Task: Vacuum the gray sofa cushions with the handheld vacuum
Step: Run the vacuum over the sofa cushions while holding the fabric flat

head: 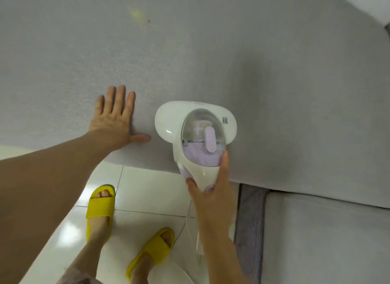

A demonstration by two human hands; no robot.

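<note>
The white handheld vacuum [190, 127] with a clear dust cup and lilac parts rests head-down on the gray sofa cushion [211, 55], near the cushion's front edge. My right hand [213, 188] grips its handle from below, fingers wrapped around it. My left hand [113, 119] lies flat on the cushion just left of the vacuum, fingers spread, holding nothing. A small yellowish stain with a dark speck [139, 15] marks the cushion farther back.
White floor tiles [147, 190] lie below the cushion edge, with my feet in yellow slippers [101, 203]. The vacuum's white cord [185, 224] hangs down toward the floor. A second lighter gray cushion [327, 231] and a dark gap [249, 220] lie at the lower right.
</note>
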